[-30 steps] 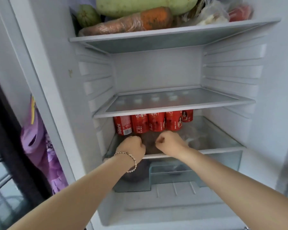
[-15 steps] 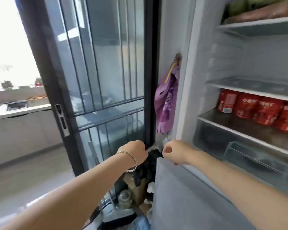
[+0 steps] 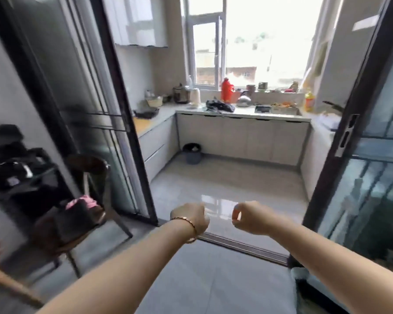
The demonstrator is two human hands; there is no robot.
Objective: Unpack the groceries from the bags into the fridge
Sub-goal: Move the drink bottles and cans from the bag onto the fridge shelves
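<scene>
Past glass door (image 3: 84, 91): counter (image 3: 243, 114), glossy floor (image 3: 227, 177); left hand (image 3: 192, 219), right hand (image 3: 251, 219) fisted, empty.

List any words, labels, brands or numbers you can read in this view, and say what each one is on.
No text can be read in this view.
Yellow bottle, far right: any label is too blurred to read.
Red flask, centre back: no marking can be made out.
</scene>
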